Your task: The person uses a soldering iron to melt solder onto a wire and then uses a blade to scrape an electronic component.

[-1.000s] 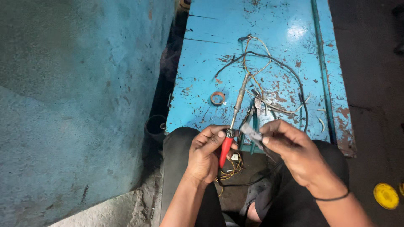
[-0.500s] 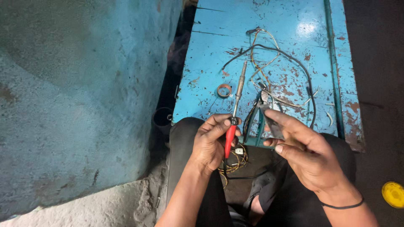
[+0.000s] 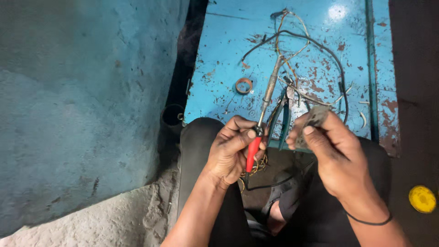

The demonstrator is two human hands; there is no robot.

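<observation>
Left hand (image 3: 231, 153) is clenched round the red handle of a soldering iron (image 3: 264, 112), shaft pointing up and away from the hand over the blue metal panel (image 3: 219, 68). Right hand (image 3: 336, 158) pinches a small grey part (image 3: 313, 120) between thumb and fingertips, just right of the iron's handle; what the part is, too small to tell.

Risks, as a judgement: the iron's tip sits among the loose wires (image 3: 311, 50) beyond both hands, so a small slip could drag it into the insulation or snag the black cable. The pinch on the grey part is light and it is held over the lap; a knock from the iron's shaft could drop it into the dark gap between the knees. The iron's own cord loops under the left hand by a coil of bare wire (image 3: 256, 168), so a pull could tangle there. Blue-handled pliers (image 3: 284, 120) lie between the two hands, close enough to catch a finger.

Room: blue wall (image 3: 82, 91) close on the left hand's outer side, little swing there. Panel's near edge runs right under the fingertips. A copper ring (image 3: 243, 85) lies ahead of the left hand, apart from it. A yellow disc (image 3: 421, 199) lies well to the right of the right wrist.
</observation>
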